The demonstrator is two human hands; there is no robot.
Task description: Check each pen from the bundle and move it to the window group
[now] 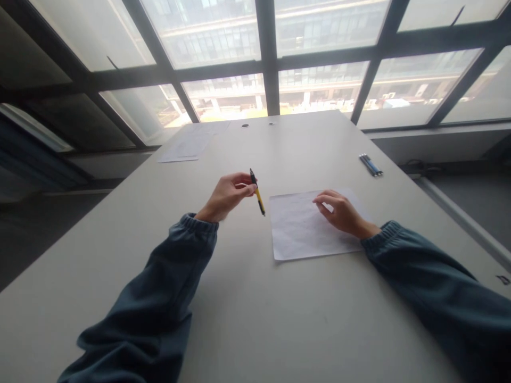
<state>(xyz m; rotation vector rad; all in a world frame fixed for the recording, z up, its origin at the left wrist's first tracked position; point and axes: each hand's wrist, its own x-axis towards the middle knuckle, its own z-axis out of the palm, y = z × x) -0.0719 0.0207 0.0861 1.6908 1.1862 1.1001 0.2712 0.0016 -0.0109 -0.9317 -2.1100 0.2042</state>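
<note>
My left hand [231,192] pinches a yellow and black pen [258,197] between thumb and fingers, just left of a sheet of white paper [297,229]. The pen slants, its lower end pointing down and to the right, and it appears to be held above the table. Over the right part of that sheet is my right hand [339,211], its fingers loosely curved and the thumb apart from them, with nothing visible in it. Faint marks show near the paper's top edge; the hand and wrist cover some of its right side.
Several pens [371,165] lie side by side near the right edge of the white table [239,308]. More paper sheets [186,146] lie at the far left. A round dark-rimmed fitting [245,126] sits toward the far end, before large windows [319,85].
</note>
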